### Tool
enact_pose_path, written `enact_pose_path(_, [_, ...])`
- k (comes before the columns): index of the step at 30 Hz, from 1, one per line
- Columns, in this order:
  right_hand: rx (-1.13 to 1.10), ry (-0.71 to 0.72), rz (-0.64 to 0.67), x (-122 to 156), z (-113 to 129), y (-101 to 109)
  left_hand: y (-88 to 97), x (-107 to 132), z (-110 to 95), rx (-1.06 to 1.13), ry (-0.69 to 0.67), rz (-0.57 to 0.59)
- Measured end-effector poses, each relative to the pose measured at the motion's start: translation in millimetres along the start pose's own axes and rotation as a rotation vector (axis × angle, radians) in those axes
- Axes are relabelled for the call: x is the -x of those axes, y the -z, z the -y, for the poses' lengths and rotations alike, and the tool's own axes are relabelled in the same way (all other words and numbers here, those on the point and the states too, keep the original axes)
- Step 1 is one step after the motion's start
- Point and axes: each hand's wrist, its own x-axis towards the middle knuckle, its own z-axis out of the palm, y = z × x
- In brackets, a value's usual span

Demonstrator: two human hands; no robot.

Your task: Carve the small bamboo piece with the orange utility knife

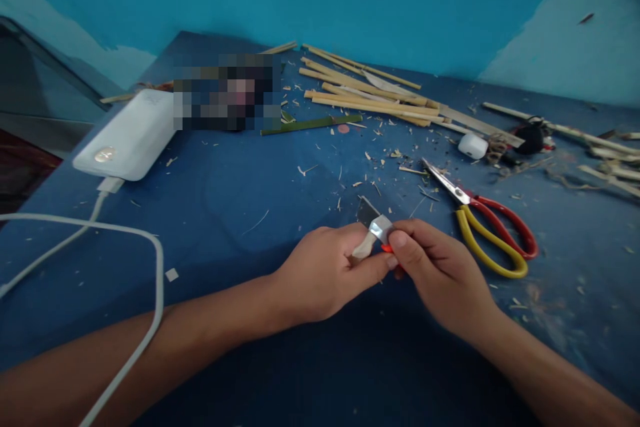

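Observation:
My right hand [440, 270] is closed around a small cutter knife [381, 228], pinching it by thumb and fingers. Its dark blade points up and to the left, and a bit of red shows below the metal collar. A short pale piece of wood [364, 248] sticks out of my closed left hand [325, 273], right against the knife. My left thumb reaches across to the knife's red part. Both hands meet just above the blue table [235, 193]. Most of the knife's handle is hidden by my fingers.
Scissors [467, 197] with red and yellow handles lie right of my hands. Bamboo strips [370, 100] are piled at the back, with shavings around. A white power bank [133, 137] lies left, its cable [159, 267] crossing over my left forearm. A white earbud case [473, 145] sits back right.

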Motion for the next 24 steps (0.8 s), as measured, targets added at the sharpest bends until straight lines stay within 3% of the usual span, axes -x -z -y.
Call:
enact_pose_path(7, [0.006,0.041,0.187,-2.1,-1.2,6.0,4.1,0.2,-3.1,0.028,-0.064,0.116])
enact_pose_path(24, [0.061,0.043,0.144,-1.3,1.8,5.9,8.2,0.2,-6.4,0.094,-0.043,0.116])
